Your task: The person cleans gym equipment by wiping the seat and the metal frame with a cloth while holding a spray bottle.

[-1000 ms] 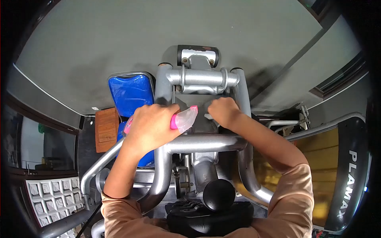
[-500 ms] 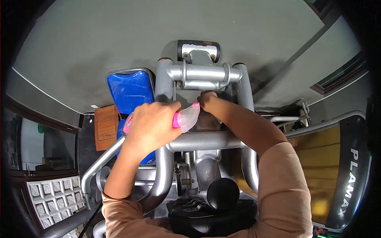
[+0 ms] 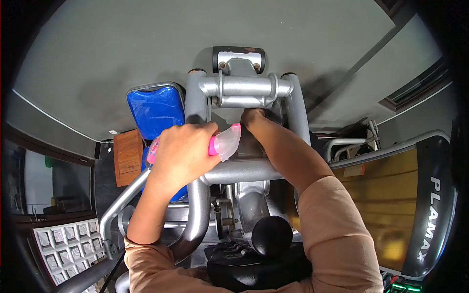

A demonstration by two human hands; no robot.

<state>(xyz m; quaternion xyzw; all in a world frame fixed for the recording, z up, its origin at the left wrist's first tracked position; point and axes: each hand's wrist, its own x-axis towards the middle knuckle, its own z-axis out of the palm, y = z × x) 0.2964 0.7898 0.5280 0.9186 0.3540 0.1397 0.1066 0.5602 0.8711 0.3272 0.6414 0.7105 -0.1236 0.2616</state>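
- We saw the left hand (image 3: 184,152) over the left side of the gray metal frame (image 3: 197,100), its fingers curled round a pink bottle (image 3: 227,144) and pressed closed on it.
- We found the bottle lying sideways in that fist, its clear top poking out on the right toward the middle of the frame and its pink end showing on the left.
- We saw the right hand (image 3: 252,117) reaching deep into the frame, just below the upper tube (image 3: 246,87), with the forearm passing over the lower bar (image 3: 244,172).
- We could not tell whether the right fingers were spread or pinching anything, since shadow and the wrist hid them.
- Nearer to us, we had a round black knob (image 3: 271,236) standing before a black pad (image 3: 259,276).
- To the left we noticed a blue chair (image 3: 156,111) just behind the frame, with a brown wooden board (image 3: 128,158) beside it.
- To the right we saw a gold panel (image 3: 381,210) with a black edge lettered PLAMAX.
- Beyond it all we faced a gray wall (image 3: 161,39).
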